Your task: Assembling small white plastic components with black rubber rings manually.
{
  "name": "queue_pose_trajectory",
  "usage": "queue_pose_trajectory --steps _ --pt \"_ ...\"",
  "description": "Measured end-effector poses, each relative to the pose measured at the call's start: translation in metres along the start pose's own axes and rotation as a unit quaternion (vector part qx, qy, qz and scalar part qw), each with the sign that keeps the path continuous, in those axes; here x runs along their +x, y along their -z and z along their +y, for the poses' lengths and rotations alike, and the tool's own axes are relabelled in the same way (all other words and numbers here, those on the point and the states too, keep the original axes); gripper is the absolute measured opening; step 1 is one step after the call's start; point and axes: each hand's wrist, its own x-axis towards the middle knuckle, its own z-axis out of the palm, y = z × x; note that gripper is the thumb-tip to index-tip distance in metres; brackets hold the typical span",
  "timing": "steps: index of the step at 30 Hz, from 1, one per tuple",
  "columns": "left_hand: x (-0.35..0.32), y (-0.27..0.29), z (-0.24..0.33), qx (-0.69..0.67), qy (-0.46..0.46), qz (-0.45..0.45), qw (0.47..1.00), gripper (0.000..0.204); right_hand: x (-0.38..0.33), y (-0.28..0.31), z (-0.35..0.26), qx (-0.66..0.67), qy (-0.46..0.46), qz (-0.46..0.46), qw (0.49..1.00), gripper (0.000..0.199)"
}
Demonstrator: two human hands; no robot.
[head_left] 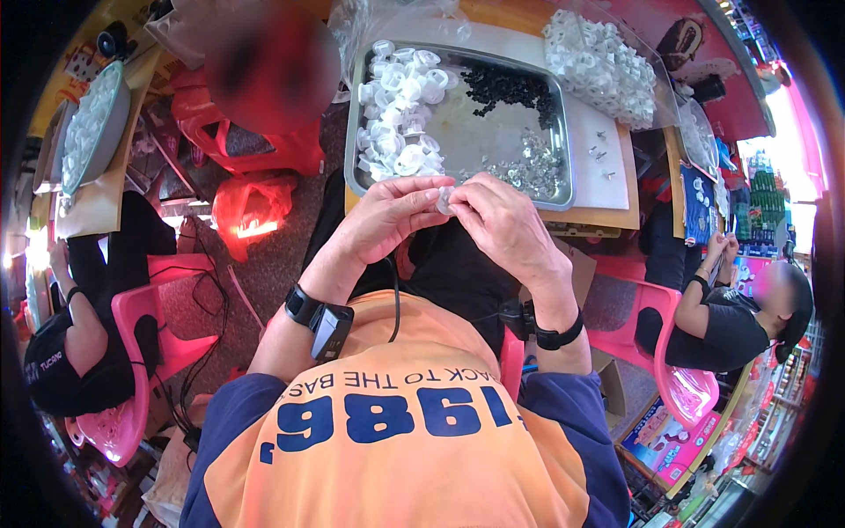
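Note:
Just in front of the metal tray point(568, 150), my hands meet over my lap. My left hand point(393, 216) pinches a small white round plastic piece point(444, 201) between thumb and fingers. The fingertips of my right hand point(506, 220) are closed on the same piece from the other side. In the tray's left part lies a heap of similar white round plastic pieces point(407, 97). Small black parts point(510, 86) are spread along its far right side. Little shiny silvery pieces point(534, 167) lie in the near right part.
A clear bag of white plastic parts point(603, 70) rests right of the tray. Several tiny metal bits point(600, 151) lie on the white board. A red stool point(264, 145) and a red plastic bag point(251, 211) are at the left. People sit on pink chairs point(145, 317) on both sides.

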Motion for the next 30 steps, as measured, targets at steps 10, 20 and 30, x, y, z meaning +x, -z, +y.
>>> queue_pose_trajectory --steps 10,20,30 --pt "-0.001 -0.006 -0.002 -0.045 -0.022 -0.009 0.999 0.030 0.003 0.011 -0.009 0.139 -0.208 -0.009 0.968 0.009" --pt "0.000 -0.009 -0.001 -0.010 -0.049 0.016 0.999 0.030 0.002 -0.005 -0.004 0.034 -0.083 0.039 0.995 0.006" --pt "-0.002 -0.010 -0.002 -0.037 -0.053 0.052 0.997 0.033 0.000 -0.014 -0.004 -0.012 -0.016 0.072 0.997 0.008"
